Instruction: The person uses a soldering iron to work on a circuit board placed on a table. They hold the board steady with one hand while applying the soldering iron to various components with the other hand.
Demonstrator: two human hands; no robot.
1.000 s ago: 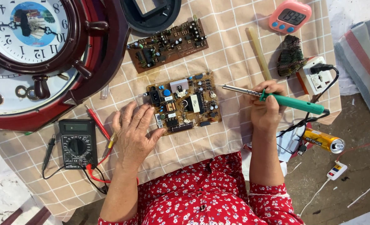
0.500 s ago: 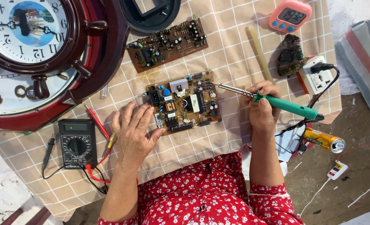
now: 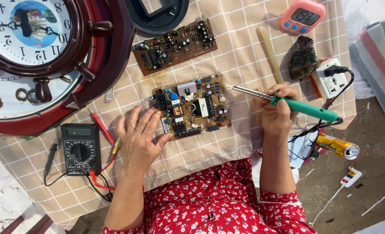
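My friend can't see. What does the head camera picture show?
A person's right hand holds a green soldering iron beside a circuit board, while the left hand rests flat at its edge. A multimeter and big clock sit nearby.

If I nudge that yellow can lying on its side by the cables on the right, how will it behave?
The yellow can lies on its side on the ground, so it would probably roll readily. Its smooth metal skin looks slippery to grip and likely dents easily. Black cables lie against its near end and might check a roll that way.
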